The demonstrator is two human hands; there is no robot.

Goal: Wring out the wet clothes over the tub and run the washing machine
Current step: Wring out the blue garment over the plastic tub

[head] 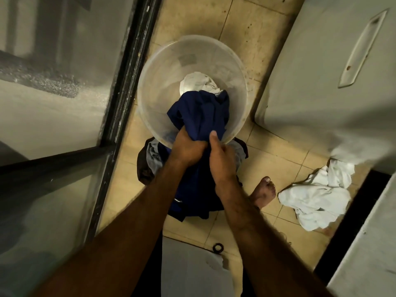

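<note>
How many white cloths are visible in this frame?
2. One white cloth lies inside the tub, behind the blue garment; another lies on the floor at right. More may be hidden underneath.

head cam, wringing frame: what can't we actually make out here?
- Tub contents: the blue garment covers all but a white cloth; water level unreadable.
- Grip: left hand and right hand clamp the garment, fingertips buried in its folds.
- Dark pile below the tub: hidden by arms and garment.
- Washing machine: none identifiable; the grey panel is blurred and edge-cut.
</note>
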